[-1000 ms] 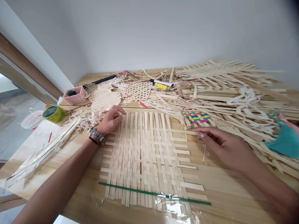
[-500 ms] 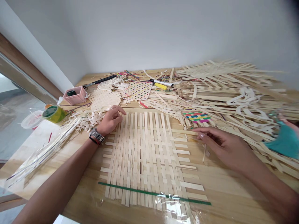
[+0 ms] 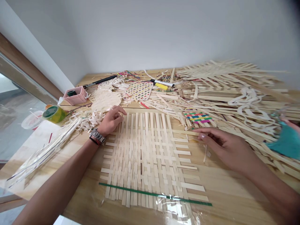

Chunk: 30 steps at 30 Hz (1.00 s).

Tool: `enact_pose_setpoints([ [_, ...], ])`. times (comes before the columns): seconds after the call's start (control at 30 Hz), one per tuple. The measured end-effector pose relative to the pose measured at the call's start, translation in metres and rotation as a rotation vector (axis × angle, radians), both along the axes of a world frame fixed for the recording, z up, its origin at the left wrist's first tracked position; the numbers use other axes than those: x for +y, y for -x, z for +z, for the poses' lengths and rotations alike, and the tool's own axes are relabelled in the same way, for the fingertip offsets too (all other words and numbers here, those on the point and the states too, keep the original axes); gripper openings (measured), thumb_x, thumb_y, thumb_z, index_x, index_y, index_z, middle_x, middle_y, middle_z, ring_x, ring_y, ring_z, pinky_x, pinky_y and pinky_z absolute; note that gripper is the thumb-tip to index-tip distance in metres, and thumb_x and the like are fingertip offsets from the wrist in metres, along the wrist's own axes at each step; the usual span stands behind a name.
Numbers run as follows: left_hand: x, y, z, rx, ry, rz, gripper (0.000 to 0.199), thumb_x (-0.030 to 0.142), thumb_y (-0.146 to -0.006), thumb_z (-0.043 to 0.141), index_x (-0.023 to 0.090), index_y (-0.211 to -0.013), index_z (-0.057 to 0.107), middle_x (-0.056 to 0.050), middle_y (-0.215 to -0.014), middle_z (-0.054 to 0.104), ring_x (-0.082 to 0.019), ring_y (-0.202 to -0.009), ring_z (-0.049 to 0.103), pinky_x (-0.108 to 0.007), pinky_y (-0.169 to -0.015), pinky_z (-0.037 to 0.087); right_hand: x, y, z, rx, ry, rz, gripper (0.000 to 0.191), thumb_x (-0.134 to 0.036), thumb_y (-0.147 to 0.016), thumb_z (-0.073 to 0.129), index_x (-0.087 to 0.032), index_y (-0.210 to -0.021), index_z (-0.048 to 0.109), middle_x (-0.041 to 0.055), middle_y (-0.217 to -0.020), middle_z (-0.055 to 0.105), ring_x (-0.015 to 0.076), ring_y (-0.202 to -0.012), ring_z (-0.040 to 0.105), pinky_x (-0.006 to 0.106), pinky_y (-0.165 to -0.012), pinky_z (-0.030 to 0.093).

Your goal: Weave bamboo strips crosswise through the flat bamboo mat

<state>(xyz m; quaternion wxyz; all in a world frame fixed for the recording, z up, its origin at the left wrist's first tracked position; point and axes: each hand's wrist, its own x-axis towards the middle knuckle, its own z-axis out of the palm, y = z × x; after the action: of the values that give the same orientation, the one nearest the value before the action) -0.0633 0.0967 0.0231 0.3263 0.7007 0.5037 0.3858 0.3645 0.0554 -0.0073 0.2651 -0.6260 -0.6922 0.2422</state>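
Observation:
A mat of pale woven strips [image 3: 145, 156] lies on the wooden table, its strip ends sticking out at the sides. Across its near end runs a thin green strip [image 3: 154, 194], with clear shiny film over the near right part. My left hand [image 3: 112, 120], with a watch on the wrist, rests at the mat's far left corner, fingers curled; what its fingertips hold, if anything, is too small to tell. My right hand [image 3: 217, 142] pinches the right end of a pale strip [image 3: 184, 132] that runs into the mat's far part.
Loose strips [image 3: 234, 106] pile up at the back right, near a colourful woven piece [image 3: 198, 117]. Markers [image 3: 161, 84] lie at the back. A pink basket [image 3: 75, 96] and a yellow-green tape roll [image 3: 54, 114] stand left. Part of another person's hand [image 3: 292, 125] shows at the right edge.

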Motion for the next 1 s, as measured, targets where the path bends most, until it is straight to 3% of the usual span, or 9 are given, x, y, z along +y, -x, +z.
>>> enact_pose_setpoints([
  [1.0,-0.0006,-0.0011,0.0013,-0.005,0.006,0.007,0.015,0.021,-0.083,0.065,0.018,-0.097,0.071,-0.006,-0.113,0.060,-0.010,-0.065,0.052,-0.028,-0.060,0.042,-0.0010,0.0020,0.0029,0.000,0.022,-0.009,0.057,-0.069,-0.085,0.056,-0.024,-0.111,0.080,0.0069,-0.101,0.083,0.0235,-0.073,0.068,0.035,-0.063,0.048],
])
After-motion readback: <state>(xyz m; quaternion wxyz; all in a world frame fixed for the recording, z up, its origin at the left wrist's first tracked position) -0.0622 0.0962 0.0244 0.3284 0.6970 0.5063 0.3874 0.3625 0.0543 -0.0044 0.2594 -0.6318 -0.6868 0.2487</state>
